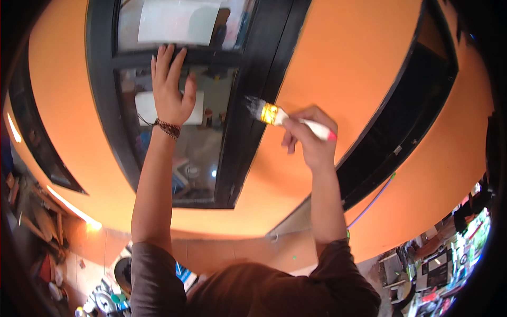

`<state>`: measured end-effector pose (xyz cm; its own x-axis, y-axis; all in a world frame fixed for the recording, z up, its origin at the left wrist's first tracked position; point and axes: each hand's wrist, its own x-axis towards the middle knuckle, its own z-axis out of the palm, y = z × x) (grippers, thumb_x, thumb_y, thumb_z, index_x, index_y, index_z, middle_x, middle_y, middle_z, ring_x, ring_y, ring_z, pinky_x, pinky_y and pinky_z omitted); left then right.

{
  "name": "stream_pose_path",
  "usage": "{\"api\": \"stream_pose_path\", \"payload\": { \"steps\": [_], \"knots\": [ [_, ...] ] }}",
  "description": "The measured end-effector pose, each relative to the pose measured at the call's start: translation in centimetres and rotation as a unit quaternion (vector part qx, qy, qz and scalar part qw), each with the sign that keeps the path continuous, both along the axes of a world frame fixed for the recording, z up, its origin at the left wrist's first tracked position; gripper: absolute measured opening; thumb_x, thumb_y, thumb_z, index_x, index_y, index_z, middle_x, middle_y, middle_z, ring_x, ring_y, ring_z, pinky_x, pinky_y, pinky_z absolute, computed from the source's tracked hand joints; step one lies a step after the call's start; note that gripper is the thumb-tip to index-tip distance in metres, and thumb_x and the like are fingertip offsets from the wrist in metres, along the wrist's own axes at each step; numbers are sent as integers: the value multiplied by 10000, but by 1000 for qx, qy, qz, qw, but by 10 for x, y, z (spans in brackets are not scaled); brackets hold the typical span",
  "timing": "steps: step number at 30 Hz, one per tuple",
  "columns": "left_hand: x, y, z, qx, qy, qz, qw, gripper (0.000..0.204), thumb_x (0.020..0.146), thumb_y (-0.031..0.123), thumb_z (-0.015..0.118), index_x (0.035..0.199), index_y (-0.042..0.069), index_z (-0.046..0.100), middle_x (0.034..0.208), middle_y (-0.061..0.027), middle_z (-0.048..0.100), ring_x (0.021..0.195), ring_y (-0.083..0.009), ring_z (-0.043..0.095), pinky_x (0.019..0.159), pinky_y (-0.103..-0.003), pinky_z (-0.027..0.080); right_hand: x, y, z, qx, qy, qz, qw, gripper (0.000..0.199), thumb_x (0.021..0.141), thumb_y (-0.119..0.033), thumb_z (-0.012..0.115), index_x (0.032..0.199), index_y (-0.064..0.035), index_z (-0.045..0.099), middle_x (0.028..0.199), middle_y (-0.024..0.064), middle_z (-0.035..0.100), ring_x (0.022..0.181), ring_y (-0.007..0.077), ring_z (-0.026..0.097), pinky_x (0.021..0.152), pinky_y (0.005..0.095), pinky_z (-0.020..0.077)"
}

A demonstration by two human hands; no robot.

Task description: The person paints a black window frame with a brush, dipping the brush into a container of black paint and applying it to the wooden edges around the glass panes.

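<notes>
My left hand [172,95] lies flat with fingers stretched out, its fingertips on the dark crossbar [195,56] between two glass panes. A braided bracelet [168,128] circles that wrist. In my right hand [312,136] is a paintbrush [275,114] with a white handle, a pink tip and a shiny gold-coloured ferrule. Its bristles point left, at the dark upright of the window frame [253,87]; whether they touch it I cannot tell. The lower glass pane [203,142] reflects the room, and a pale sheet [178,22] shows at the upper pane.
Orange wall [338,68] surrounds the frame. Farther right is a tall dark opening with a black frame [406,116], and another dark frame [39,121] stands at the far left. Wooden pieces [45,219] lie lower left; assorted clutter [435,264] fills the lower right.
</notes>
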<state>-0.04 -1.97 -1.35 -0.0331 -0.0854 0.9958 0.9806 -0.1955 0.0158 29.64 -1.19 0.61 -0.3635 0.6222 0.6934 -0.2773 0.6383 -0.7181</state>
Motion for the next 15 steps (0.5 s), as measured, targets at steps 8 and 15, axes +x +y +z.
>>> {"api": "stream_pose_path", "payload": {
  "steps": [8, 15],
  "knots": [
    [103, -114, -109, -186, -312, -328, 872, 184, 872, 136, 662, 970, -20, 664, 968, -118, 678, 904, -211, 620, 836, -286, 444, 28, -39, -104, -256, 137, 263, 920, 79, 849, 49, 527, 897, 5, 572, 624, 103, 569, 410, 203, 558, 317, 281, 388],
    [151, -169, -136, -208, -331, -360, 847, 230, 861, 105, 672, 1047, -29, 649, 1033, -153, 649, 983, -239, 611, 876, -312, 449, 28, -49, -141, -401, 150, 346, 835, 106, 848, 23, 502, 902, -23, 581, 630, 86, 554, 332, 192, 447, 288, 267, 315]
  ]
}}
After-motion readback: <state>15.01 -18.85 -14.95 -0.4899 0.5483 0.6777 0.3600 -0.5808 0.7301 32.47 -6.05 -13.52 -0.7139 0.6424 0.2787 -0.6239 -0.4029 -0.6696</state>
